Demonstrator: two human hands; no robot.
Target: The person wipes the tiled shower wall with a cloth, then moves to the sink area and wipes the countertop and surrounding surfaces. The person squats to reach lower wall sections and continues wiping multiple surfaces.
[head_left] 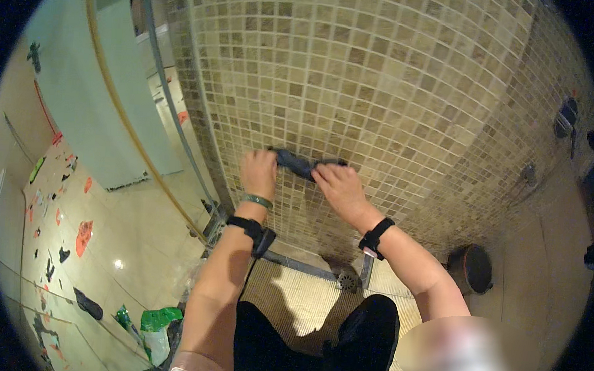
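A dark grey-blue cloth (294, 163) is stretched, twisted into a rope, between my two hands in front of the tiled wall (356, 88). My left hand (258, 175) is closed around its left end. Around the right part of the cloth my right hand (341, 190) is closed too, and a short dark end sticks out past the fingers. Both forearms reach forward from the lower edge, each with a black band at the wrist. Whether the cloth touches the wall, I cannot tell.
Below the wall lies a ribbed floor with a round drain (348, 280). A dark bucket (470, 268) stands at the right, below a wall-mounted shower control (566, 119). At the left are a glass door frame (117, 99), a green-and-white bag (158, 329) and scattered orange and black scraps.
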